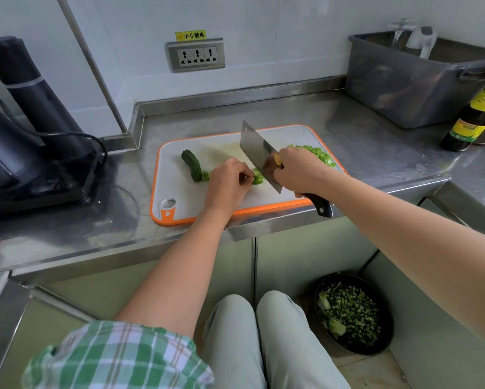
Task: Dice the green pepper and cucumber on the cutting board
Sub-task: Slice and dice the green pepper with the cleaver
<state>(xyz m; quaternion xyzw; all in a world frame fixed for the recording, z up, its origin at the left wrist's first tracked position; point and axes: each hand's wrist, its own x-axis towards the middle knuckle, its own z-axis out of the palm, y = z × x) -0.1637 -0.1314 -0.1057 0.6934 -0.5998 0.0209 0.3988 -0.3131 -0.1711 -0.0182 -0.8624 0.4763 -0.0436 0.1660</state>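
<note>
1. Stainless steel counter [362,141] under a white wall, bearing a white cutting board [179,189] rimmed in orange.
2. On the board's left part: cucumber [192,167], dark green, bumpy-skinned, curved, paler at its cut end.
3. Left hand [230,175], fingers curled, pinching pale green cucumber pieces [258,177] just beside the blade.
4. Right hand [294,171], fingers wrapped round the black handle of a cleaver [259,154], blade slanted over the board.
5. At the board's far right: heap of diced green pepper [318,153], bright, finely cut.

We count one cutting board [179,197], one cleaver [256,150], one cucumber [192,165] and one heap of diced pepper [317,153]. Beyond it we see one grey tub [404,88], one dark bottle [471,122], one bowl of chopped greens [350,313] and three sockets [197,56].
</note>
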